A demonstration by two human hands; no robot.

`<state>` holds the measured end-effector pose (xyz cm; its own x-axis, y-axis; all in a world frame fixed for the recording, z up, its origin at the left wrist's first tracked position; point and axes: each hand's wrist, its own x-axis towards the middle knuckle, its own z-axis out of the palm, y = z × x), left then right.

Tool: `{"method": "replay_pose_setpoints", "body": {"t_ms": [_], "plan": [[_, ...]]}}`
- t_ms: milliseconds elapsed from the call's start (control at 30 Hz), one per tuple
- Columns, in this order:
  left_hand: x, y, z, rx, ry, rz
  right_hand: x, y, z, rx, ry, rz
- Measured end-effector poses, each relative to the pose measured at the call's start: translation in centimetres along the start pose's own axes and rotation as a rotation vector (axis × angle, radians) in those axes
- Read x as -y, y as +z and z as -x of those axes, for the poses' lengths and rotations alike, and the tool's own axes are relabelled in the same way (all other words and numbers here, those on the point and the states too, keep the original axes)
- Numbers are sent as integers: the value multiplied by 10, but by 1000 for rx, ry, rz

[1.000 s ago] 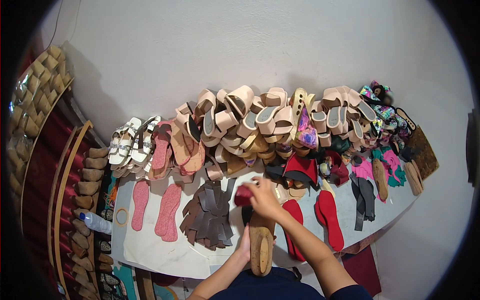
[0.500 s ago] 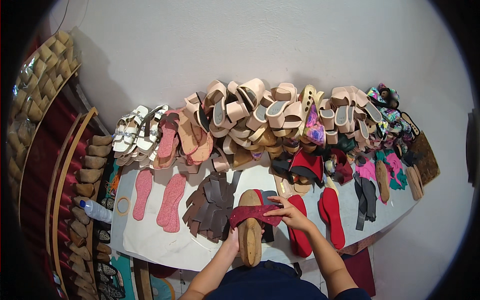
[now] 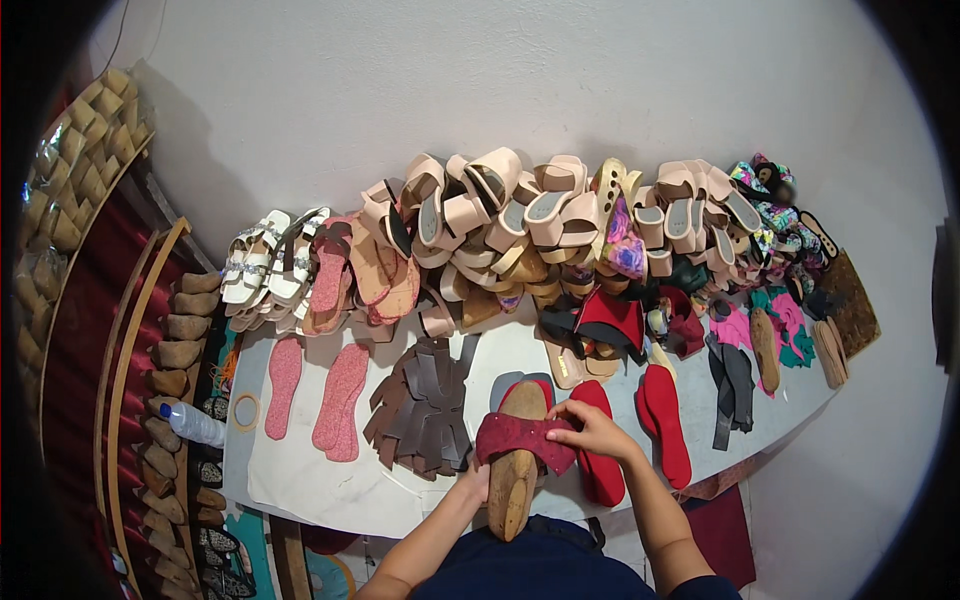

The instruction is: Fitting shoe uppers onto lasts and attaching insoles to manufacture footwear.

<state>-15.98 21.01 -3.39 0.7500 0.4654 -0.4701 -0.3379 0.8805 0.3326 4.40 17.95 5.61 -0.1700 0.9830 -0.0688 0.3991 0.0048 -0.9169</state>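
Observation:
A wooden shoe last [image 3: 513, 492] is held toe-away in front of my body, close to the table's near edge. My left hand [image 3: 474, 486] grips its left side, with the fingers partly hidden under it. Across the top of the last lies a dark red shoe strap [image 3: 512, 436] with small shiny dots. The thumb and fingers of my right hand [image 3: 592, 432] pinch the strap's right part. Just beyond the last, grey and red sole pieces show in part. Red insoles [image 3: 600, 470] lie right beside my right hand, and another red pair [image 3: 662, 425] is farther right.
Brown strips [image 3: 425, 405] are heaped left of my hands, near pink speckled insoles [image 3: 340, 405]. Piled sandals [image 3: 560, 215] line the table's back against the wall. Dark grey strips [image 3: 732, 390] lie at right. A rack of wooden lasts [image 3: 185, 328] and a plastic bottle [image 3: 195, 424] stand at left.
The last has shifted slightly right and tilted, its heel end now farther right. My right hand has moved a little right and down, still on the strap, whose right end now hangs lower.

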Motion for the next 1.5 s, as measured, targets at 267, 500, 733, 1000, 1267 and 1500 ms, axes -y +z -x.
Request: {"method": "replay_pose_setpoints", "body": {"t_ms": [267,500,733,1000,1267,1500], "plan": [[-4,14,0,174,-87,-74,0,-14,-17,-221,-186,309],[-2,15,8,267,5,4,6,-18,-20,-170,-200,292],[-2,13,6,318,-3,-3,4,-16,-18,-132,-194,230],[-6,29,11,254,-21,-67,25,-14,-31,-313,-359,396],[2,24,-1,278,-156,-75,53,8,-110,151,-95,627],[4,20,0,270,-120,-87,44,25,-127,748,102,854]]}}
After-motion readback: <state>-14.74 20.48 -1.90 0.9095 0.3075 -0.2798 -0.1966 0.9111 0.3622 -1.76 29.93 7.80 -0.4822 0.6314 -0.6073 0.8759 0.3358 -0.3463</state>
